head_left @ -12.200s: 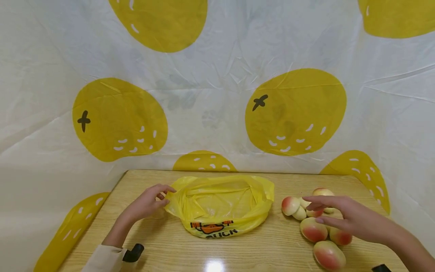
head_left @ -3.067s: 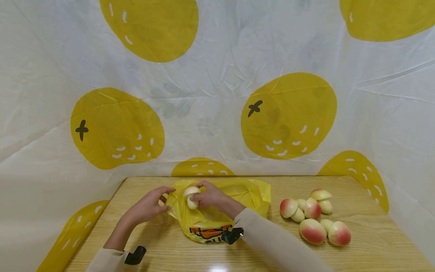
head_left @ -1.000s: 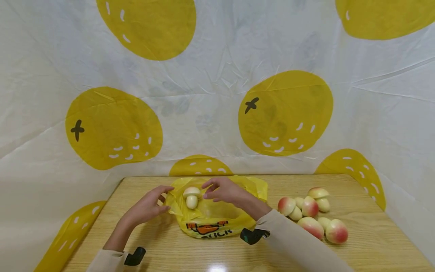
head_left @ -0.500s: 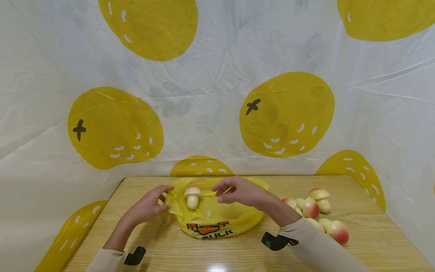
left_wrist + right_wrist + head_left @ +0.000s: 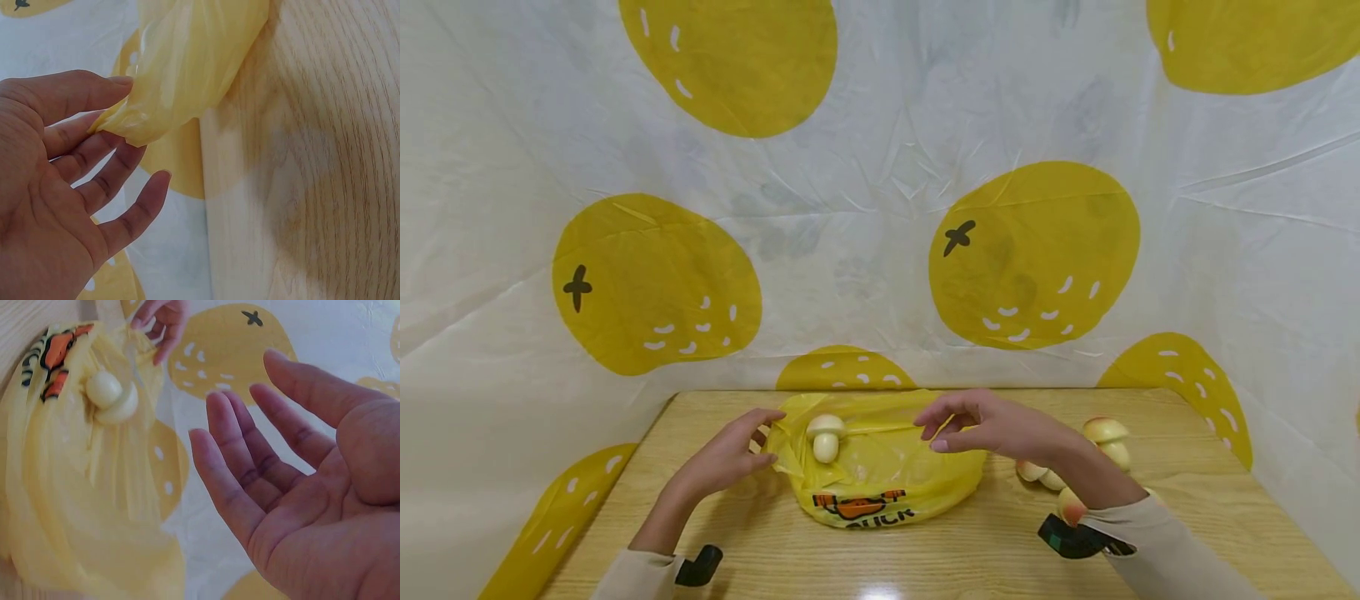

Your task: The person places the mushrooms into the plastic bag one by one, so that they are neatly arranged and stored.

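A thin yellow plastic bag (image 5: 895,462) with a printed duck face lies with its mouth spread on the table. Inside, toward its left end, sits a toy mushroom (image 5: 826,442), pale cap up and stem toward me. My left hand (image 5: 726,458) holds the bag's left edge; in the left wrist view the edge (image 5: 119,122) is pinched between thumb and fingers. Over the bag's right end hovers my right hand (image 5: 992,429), its fingers loosely bent. The right wrist view shows nothing in that palm (image 5: 300,519).
Several red-and-cream toy mushrooms (image 5: 1105,431) lie on the wooden table (image 5: 820,567) at the right, partly hidden behind my right forearm. A white cloth (image 5: 850,275) with big yellow fruit prints hangs behind the table and along its sides.
My right hand held the mushroom over the bag's left part, then let go of it there. It has since drawn back to the right. My left hand has stayed at the bag's edge.
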`<state>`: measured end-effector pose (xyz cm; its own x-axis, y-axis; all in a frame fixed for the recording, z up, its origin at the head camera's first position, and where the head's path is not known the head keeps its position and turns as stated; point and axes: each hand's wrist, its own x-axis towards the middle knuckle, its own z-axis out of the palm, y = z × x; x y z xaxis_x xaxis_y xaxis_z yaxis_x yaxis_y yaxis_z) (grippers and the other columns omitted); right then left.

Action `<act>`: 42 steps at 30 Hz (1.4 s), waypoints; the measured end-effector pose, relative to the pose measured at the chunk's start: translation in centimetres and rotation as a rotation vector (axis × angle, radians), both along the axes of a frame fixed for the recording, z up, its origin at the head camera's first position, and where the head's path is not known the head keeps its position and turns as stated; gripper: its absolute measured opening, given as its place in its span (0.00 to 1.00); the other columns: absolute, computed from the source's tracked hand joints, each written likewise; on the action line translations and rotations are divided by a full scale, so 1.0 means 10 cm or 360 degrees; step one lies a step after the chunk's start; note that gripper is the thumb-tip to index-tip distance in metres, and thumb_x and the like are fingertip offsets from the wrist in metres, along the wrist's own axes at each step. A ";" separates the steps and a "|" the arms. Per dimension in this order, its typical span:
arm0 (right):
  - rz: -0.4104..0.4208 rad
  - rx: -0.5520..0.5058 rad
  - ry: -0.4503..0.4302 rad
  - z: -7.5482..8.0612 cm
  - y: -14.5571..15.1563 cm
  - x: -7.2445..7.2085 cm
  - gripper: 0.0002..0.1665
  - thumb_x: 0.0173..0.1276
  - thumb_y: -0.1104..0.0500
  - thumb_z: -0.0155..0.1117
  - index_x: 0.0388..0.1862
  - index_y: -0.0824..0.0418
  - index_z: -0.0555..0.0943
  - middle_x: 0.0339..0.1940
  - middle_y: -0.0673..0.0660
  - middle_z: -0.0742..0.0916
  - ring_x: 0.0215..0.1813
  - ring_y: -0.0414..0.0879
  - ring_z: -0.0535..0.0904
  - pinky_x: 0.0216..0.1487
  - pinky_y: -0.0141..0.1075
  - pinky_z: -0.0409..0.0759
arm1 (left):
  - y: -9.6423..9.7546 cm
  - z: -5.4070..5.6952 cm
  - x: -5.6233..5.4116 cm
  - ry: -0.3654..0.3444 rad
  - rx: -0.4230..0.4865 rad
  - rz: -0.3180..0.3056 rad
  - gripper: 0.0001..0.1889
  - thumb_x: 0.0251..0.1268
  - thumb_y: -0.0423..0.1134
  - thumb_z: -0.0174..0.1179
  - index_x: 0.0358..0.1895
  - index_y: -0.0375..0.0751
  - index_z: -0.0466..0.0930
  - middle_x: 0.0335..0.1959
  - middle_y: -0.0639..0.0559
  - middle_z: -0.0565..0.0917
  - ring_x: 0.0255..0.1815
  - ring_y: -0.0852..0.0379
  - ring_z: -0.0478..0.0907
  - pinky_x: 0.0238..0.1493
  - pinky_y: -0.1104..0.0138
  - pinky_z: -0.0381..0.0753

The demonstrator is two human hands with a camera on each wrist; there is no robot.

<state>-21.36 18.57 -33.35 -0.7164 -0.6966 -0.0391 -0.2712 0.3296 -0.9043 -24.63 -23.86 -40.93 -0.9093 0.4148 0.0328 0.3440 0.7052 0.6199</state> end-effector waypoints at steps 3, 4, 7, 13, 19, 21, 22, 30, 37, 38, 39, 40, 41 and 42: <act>-0.0013 0.0030 0.0013 0.02 0.14 0.03 0.18 0.75 0.56 0.65 0.62 0.52 0.81 0.55 0.55 0.86 0.59 0.54 0.80 0.57 0.36 0.79 | 0.00 -0.01 0.00 0.0001 0.0001 0.0005 0.32 0.66 0.33 0.68 0.72 0.37 0.69 0.65 0.42 0.75 0.52 0.50 0.77 0.41 0.64 0.80; -0.0007 0.0029 0.0022 0.02 0.19 0.03 0.18 0.75 0.56 0.65 0.62 0.53 0.81 0.55 0.55 0.86 0.58 0.54 0.81 0.57 0.36 0.79 | 0.00 -0.01 0.00 -0.0002 0.0002 0.0007 0.32 0.66 0.33 0.68 0.72 0.37 0.69 0.65 0.42 0.75 0.52 0.50 0.77 0.41 0.64 0.80; 0.0006 0.0024 0.0007 0.00 0.34 0.05 0.19 0.76 0.58 0.63 0.63 0.56 0.80 0.55 0.58 0.85 0.57 0.56 0.81 0.57 0.36 0.80 | 0.01 -0.01 0.00 -0.0005 0.0005 0.0011 0.32 0.66 0.33 0.68 0.73 0.38 0.68 0.65 0.43 0.75 0.52 0.51 0.77 0.40 0.64 0.80; 0.0024 0.0025 -0.0022 -0.05 0.64 0.05 0.20 0.76 0.61 0.62 0.64 0.62 0.78 0.59 0.67 0.83 0.58 0.56 0.82 0.56 0.36 0.81 | 0.00 -0.02 -0.01 -0.0008 0.0016 0.0017 0.32 0.66 0.32 0.68 0.73 0.38 0.68 0.65 0.43 0.75 0.51 0.51 0.77 0.40 0.64 0.80; 0.0058 0.0038 0.0049 -0.12 0.93 0.05 0.20 0.76 0.63 0.62 0.64 0.62 0.78 0.60 0.65 0.83 0.60 0.50 0.81 0.57 0.34 0.81 | 0.00 -0.01 0.00 -0.0014 0.0030 0.0002 0.33 0.67 0.32 0.67 0.74 0.38 0.67 0.65 0.42 0.75 0.52 0.50 0.77 0.40 0.64 0.80; 0.0070 0.0046 0.0063 -0.14 1.03 0.05 0.20 0.76 0.64 0.61 0.65 0.61 0.78 0.60 0.63 0.83 0.59 0.49 0.82 0.57 0.34 0.81 | 0.00 -0.01 0.00 -0.0018 0.0034 -0.0002 0.33 0.67 0.32 0.67 0.74 0.38 0.67 0.66 0.42 0.75 0.52 0.50 0.76 0.40 0.64 0.80; 0.0069 0.0061 0.0064 -0.14 1.07 0.06 0.20 0.76 0.64 0.61 0.65 0.60 0.78 0.60 0.62 0.83 0.60 0.48 0.82 0.57 0.34 0.81 | -0.01 -0.01 0.00 -0.0022 0.0037 -0.0005 0.33 0.67 0.32 0.67 0.74 0.38 0.67 0.66 0.42 0.74 0.52 0.50 0.76 0.40 0.64 0.80; 0.0016 0.0153 0.0006 -0.21 1.46 0.05 0.20 0.78 0.65 0.57 0.67 0.63 0.76 0.64 0.68 0.80 0.65 0.48 0.79 0.57 0.33 0.80 | -0.02 -0.01 0.00 -0.0069 0.0052 0.0013 0.33 0.67 0.33 0.67 0.74 0.39 0.66 0.68 0.43 0.73 0.54 0.49 0.76 0.41 0.63 0.80; -0.0009 0.0193 0.0092 -0.25 1.73 0.07 0.18 0.79 0.65 0.55 0.64 0.63 0.78 0.61 0.66 0.83 0.61 0.42 0.80 0.53 0.32 0.80 | -0.02 -0.02 0.00 -0.0041 0.0043 0.0029 0.33 0.67 0.33 0.67 0.74 0.40 0.67 0.67 0.43 0.74 0.53 0.50 0.76 0.40 0.63 0.80; 0.0000 0.0194 0.0113 -0.26 1.77 0.07 0.18 0.79 0.66 0.55 0.64 0.64 0.78 0.60 0.64 0.84 0.60 0.41 0.81 0.52 0.31 0.81 | -0.02 -0.02 0.00 -0.0038 0.0043 0.0026 0.33 0.67 0.33 0.67 0.74 0.40 0.67 0.67 0.43 0.74 0.53 0.50 0.76 0.40 0.64 0.80; 0.0012 0.0188 0.0126 -0.27 1.81 0.07 0.17 0.78 0.66 0.55 0.63 0.64 0.78 0.59 0.63 0.84 0.60 0.40 0.81 0.52 0.31 0.81 | -0.02 -0.02 0.01 -0.0037 0.0043 0.0024 0.33 0.67 0.33 0.67 0.74 0.40 0.67 0.67 0.43 0.74 0.53 0.50 0.76 0.40 0.64 0.80; 0.0020 0.0182 0.0134 -0.28 1.84 0.06 0.17 0.78 0.67 0.55 0.62 0.65 0.79 0.59 0.62 0.85 0.59 0.40 0.81 0.51 0.31 0.81 | -0.02 -0.02 0.01 -0.0037 0.0043 0.0022 0.33 0.67 0.33 0.67 0.74 0.40 0.67 0.67 0.43 0.74 0.53 0.50 0.76 0.40 0.64 0.80; 0.0032 0.0181 0.0148 -0.30 1.88 0.06 0.17 0.78 0.67 0.55 0.62 0.65 0.79 0.58 0.60 0.85 0.58 0.40 0.81 0.51 0.31 0.81 | -0.02 -0.01 0.01 -0.0040 0.0044 0.0023 0.33 0.67 0.33 0.67 0.74 0.40 0.67 0.68 0.43 0.73 0.53 0.50 0.76 0.40 0.64 0.80; 0.0045 0.0183 0.0165 -0.31 1.91 0.05 0.16 0.78 0.68 0.55 0.61 0.65 0.80 0.58 0.59 0.86 0.58 0.40 0.81 0.51 0.31 0.81 | -0.02 -0.01 0.02 -0.0040 0.0042 0.0024 0.33 0.68 0.33 0.67 0.74 0.40 0.67 0.68 0.43 0.73 0.53 0.50 0.76 0.40 0.64 0.80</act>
<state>-20.86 37.71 -36.47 -0.7010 -0.7116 -0.0468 -0.3715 0.4204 -0.8278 -24.47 -24.06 -41.04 -0.9161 0.4004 0.0209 0.3178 0.6933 0.6468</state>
